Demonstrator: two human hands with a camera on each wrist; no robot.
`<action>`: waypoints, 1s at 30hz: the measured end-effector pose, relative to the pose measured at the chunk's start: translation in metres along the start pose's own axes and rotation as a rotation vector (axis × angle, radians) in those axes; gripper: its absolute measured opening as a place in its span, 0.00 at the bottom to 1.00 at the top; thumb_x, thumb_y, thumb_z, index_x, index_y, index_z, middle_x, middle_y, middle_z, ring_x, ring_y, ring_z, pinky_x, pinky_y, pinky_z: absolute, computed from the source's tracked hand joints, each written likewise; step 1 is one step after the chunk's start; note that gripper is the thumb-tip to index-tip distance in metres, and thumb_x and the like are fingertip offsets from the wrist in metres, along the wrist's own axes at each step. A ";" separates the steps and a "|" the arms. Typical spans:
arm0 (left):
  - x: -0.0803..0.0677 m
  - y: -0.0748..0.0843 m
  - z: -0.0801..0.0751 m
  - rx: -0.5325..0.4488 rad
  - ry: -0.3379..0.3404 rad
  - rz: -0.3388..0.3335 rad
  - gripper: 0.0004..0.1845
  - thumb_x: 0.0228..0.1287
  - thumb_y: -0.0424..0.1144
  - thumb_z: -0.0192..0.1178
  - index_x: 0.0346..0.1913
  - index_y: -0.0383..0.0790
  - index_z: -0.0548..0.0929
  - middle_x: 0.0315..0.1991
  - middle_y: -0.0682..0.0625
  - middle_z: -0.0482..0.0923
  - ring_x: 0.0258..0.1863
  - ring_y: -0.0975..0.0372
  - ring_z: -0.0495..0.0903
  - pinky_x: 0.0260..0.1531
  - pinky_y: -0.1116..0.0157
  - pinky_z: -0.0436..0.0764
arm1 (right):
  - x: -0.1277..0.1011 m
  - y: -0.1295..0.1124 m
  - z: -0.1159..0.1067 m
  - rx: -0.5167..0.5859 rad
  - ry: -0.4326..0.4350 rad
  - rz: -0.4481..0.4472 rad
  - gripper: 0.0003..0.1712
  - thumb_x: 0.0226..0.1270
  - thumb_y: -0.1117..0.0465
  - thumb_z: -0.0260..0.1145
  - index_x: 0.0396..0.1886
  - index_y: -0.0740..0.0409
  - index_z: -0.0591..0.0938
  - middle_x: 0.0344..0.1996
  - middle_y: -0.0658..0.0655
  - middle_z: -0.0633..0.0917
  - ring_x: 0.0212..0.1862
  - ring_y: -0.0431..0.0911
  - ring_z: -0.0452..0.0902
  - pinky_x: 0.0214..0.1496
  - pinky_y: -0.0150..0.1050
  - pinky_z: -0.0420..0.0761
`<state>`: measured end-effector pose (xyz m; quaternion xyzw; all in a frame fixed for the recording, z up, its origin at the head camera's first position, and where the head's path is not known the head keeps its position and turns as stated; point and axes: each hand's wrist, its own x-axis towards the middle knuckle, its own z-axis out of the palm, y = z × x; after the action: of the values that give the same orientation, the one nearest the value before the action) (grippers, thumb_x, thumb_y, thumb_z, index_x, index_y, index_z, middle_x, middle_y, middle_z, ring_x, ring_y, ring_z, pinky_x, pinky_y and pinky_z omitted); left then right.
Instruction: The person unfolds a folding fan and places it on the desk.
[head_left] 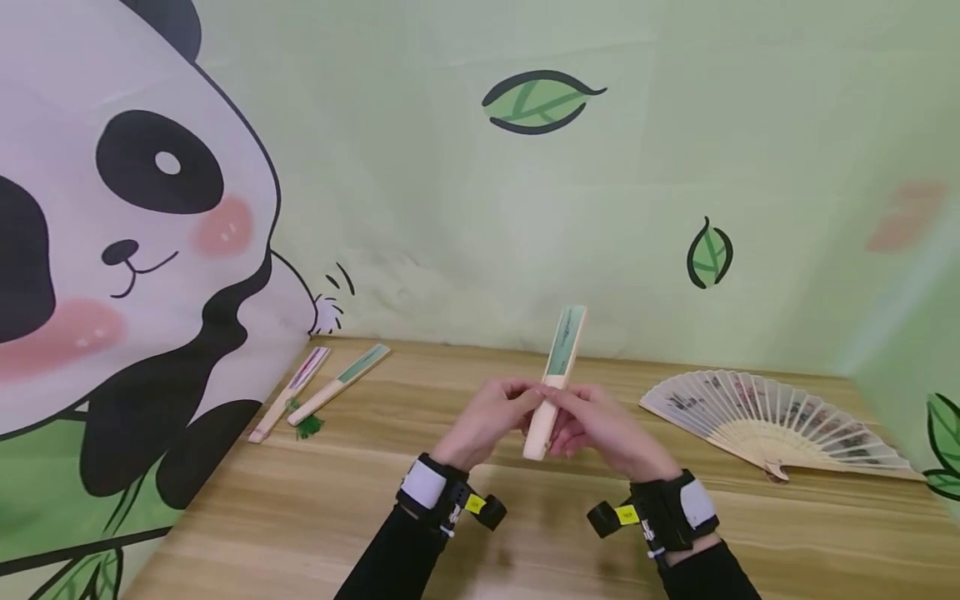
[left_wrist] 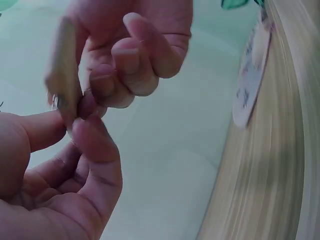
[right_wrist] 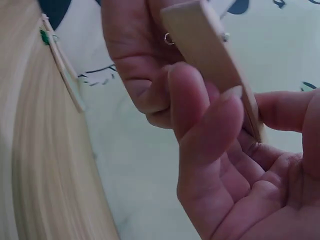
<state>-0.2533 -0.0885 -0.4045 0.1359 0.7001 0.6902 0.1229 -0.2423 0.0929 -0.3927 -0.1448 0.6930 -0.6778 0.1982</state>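
Holding a closed folding fan point(head_left: 557, 382) between them, both hands meet above the middle of the wooden table point(head_left: 315, 508). The left hand point(head_left: 487, 419) pinches the fan's lower part between thumb and fingers, and the right hand point(head_left: 600, 427) grips it from the other side, fingers curled round the pale wooden guard. The fan stands nearly upright, tilted a little to the right at its top, its wooden base end pointing down toward the table and its green paper section rising above the fingers. It is lifted clear of the table.

In the left wrist view the left hand's fingertips point(left_wrist: 87, 125) close on the blurred end of the fan point(left_wrist: 62, 75). In the right wrist view the fan's wooden guard point(right_wrist: 215, 65) runs slantwise across the right hand's fingers point(right_wrist: 205, 115), with a small metal ring near its end.

Two more closed fans lie side by side at the table's far left, by the panda wall: a pink-edged fan point(head_left: 288, 393) and a green fan point(head_left: 341, 384) with a green tassel. An open fan point(head_left: 772, 412) lies spread flat on the right side of the table, well apart from the hands.
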 end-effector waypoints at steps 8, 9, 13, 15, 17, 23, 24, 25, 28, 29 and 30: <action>0.004 0.000 0.018 -0.083 -0.019 0.004 0.15 0.71 0.38 0.59 0.50 0.28 0.82 0.38 0.44 0.81 0.32 0.59 0.80 0.36 0.64 0.84 | -0.016 0.000 -0.011 -0.035 0.120 -0.017 0.31 0.79 0.46 0.50 0.46 0.74 0.77 0.20 0.56 0.80 0.20 0.44 0.77 0.20 0.31 0.77; 0.004 0.000 0.020 -0.089 -0.020 0.004 0.15 0.71 0.38 0.59 0.50 0.28 0.82 0.37 0.44 0.81 0.32 0.59 0.80 0.36 0.64 0.84 | -0.018 -0.001 -0.012 -0.047 0.139 -0.024 0.31 0.78 0.46 0.51 0.46 0.74 0.78 0.19 0.57 0.80 0.19 0.44 0.77 0.19 0.31 0.76; 0.006 0.000 0.026 -0.109 -0.014 0.010 0.15 0.71 0.39 0.59 0.49 0.28 0.83 0.36 0.44 0.81 0.32 0.60 0.80 0.35 0.64 0.85 | -0.023 -0.002 -0.015 -0.095 0.208 -0.044 0.29 0.77 0.46 0.53 0.42 0.72 0.80 0.17 0.56 0.79 0.17 0.44 0.75 0.17 0.31 0.74; 0.007 -0.001 0.029 -0.113 -0.004 0.015 0.14 0.71 0.39 0.59 0.48 0.29 0.83 0.36 0.44 0.81 0.31 0.60 0.80 0.35 0.63 0.85 | -0.024 -0.003 -0.017 -0.112 0.237 -0.046 0.29 0.76 0.46 0.55 0.40 0.71 0.81 0.16 0.56 0.79 0.16 0.44 0.75 0.16 0.31 0.72; 0.007 -0.003 0.032 -0.112 0.010 0.019 0.14 0.70 0.39 0.60 0.47 0.30 0.84 0.36 0.44 0.82 0.31 0.60 0.81 0.36 0.62 0.85 | -0.025 -0.002 -0.016 -0.123 0.257 -0.043 0.28 0.76 0.46 0.55 0.37 0.70 0.82 0.15 0.56 0.78 0.16 0.44 0.74 0.15 0.31 0.71; 0.006 -0.007 0.039 -0.119 0.056 0.011 0.12 0.69 0.36 0.60 0.46 0.30 0.84 0.36 0.43 0.84 0.30 0.60 0.83 0.38 0.59 0.86 | -0.028 -0.002 -0.017 -0.146 0.285 -0.048 0.27 0.76 0.48 0.57 0.31 0.70 0.83 0.13 0.57 0.78 0.14 0.45 0.75 0.13 0.31 0.70; 0.006 -0.007 0.040 -0.123 0.062 0.010 0.11 0.69 0.36 0.60 0.46 0.29 0.84 0.36 0.43 0.84 0.30 0.60 0.83 0.38 0.59 0.86 | -0.029 -0.002 -0.017 -0.146 0.289 -0.049 0.27 0.76 0.48 0.56 0.31 0.70 0.83 0.13 0.57 0.79 0.14 0.45 0.75 0.14 0.32 0.70; 0.005 -0.007 0.041 -0.125 0.067 0.012 0.11 0.69 0.36 0.60 0.45 0.29 0.84 0.36 0.43 0.84 0.30 0.60 0.83 0.37 0.61 0.86 | -0.029 -0.002 -0.018 -0.142 0.295 -0.046 0.27 0.76 0.48 0.56 0.31 0.70 0.83 0.13 0.57 0.79 0.14 0.45 0.75 0.14 0.31 0.70; 0.005 -0.006 0.044 -0.134 0.078 0.020 0.11 0.70 0.35 0.60 0.45 0.28 0.84 0.35 0.43 0.84 0.31 0.59 0.83 0.36 0.63 0.86 | -0.032 -0.002 -0.019 -0.130 0.319 -0.039 0.27 0.77 0.49 0.55 0.30 0.70 0.82 0.13 0.57 0.79 0.14 0.44 0.75 0.14 0.32 0.71; 0.004 -0.006 0.045 -0.141 0.082 0.021 0.11 0.70 0.35 0.60 0.45 0.27 0.83 0.35 0.43 0.83 0.31 0.59 0.83 0.36 0.63 0.86 | -0.032 -0.001 -0.020 -0.128 0.325 -0.041 0.27 0.77 0.49 0.55 0.30 0.70 0.82 0.13 0.56 0.78 0.14 0.44 0.75 0.14 0.32 0.72; 0.004 -0.007 0.046 -0.148 0.087 0.020 0.11 0.70 0.34 0.60 0.45 0.26 0.83 0.35 0.43 0.83 0.31 0.59 0.83 0.36 0.63 0.86 | -0.034 -0.001 -0.020 -0.125 0.332 -0.041 0.27 0.77 0.49 0.55 0.30 0.70 0.81 0.13 0.56 0.78 0.14 0.44 0.75 0.14 0.32 0.72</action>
<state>-0.2409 -0.0445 -0.4124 0.1032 0.6506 0.7464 0.0951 -0.2222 0.1263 -0.3892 -0.0569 0.7539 -0.6520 0.0577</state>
